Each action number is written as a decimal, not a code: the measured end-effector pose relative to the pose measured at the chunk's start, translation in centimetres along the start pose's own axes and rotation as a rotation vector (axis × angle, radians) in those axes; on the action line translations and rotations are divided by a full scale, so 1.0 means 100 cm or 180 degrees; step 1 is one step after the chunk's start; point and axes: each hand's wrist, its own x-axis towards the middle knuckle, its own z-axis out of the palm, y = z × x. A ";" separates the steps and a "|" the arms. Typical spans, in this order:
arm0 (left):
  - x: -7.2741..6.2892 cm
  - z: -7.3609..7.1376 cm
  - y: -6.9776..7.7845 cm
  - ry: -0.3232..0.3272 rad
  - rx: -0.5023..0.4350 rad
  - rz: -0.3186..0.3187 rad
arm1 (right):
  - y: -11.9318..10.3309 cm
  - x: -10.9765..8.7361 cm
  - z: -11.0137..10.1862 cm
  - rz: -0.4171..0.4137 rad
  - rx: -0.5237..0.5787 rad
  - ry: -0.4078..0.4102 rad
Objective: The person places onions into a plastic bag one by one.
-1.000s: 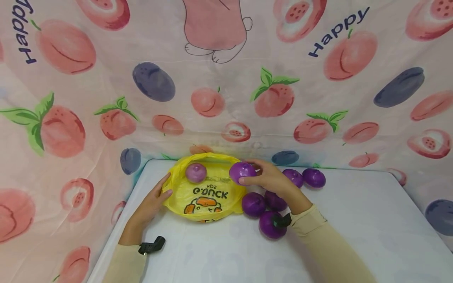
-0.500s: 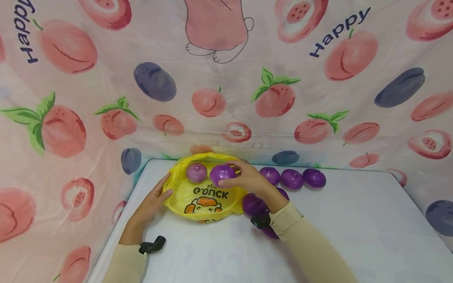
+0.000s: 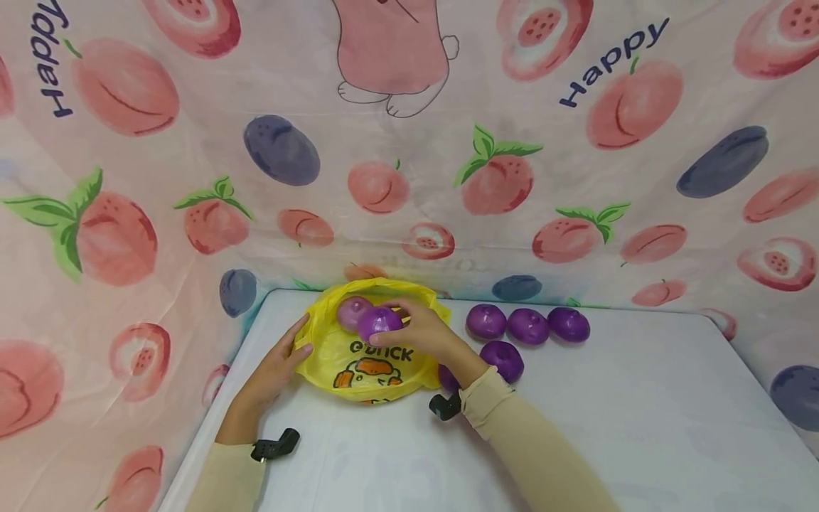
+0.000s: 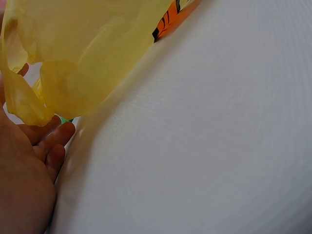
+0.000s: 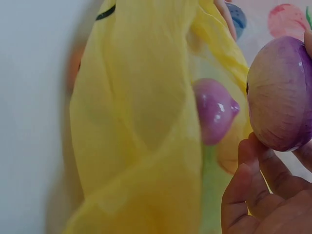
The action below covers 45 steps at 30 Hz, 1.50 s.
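Observation:
An open yellow plastic bag with a duck print lies on the white table, its mouth facing up. My left hand holds the bag's left rim, thumb toward the mouth; in the left wrist view its other fingers are loosely bent beneath the yellow film. A glossy purple onion is held by my right hand over the bag's opening. Inside the bag sits a paler purple onion, partly overlapped by the held one. In the right wrist view, fingertips touch the held onion's underside.
Several more purple onions rest right of the bag: a row of three along the back and others nearer, one partly hidden by my right wrist. A fruit-patterned cloth hangs behind the table.
My right hand has carried the onion leftward from the bag's right rim to over its opening, close to the paler onion. The left hand stays at the rim.

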 end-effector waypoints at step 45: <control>0.001 0.001 0.001 -0.0014 -0.0020 -0.0015 | 0.014 0.029 0.083 -0.0286 -0.0818 0.0144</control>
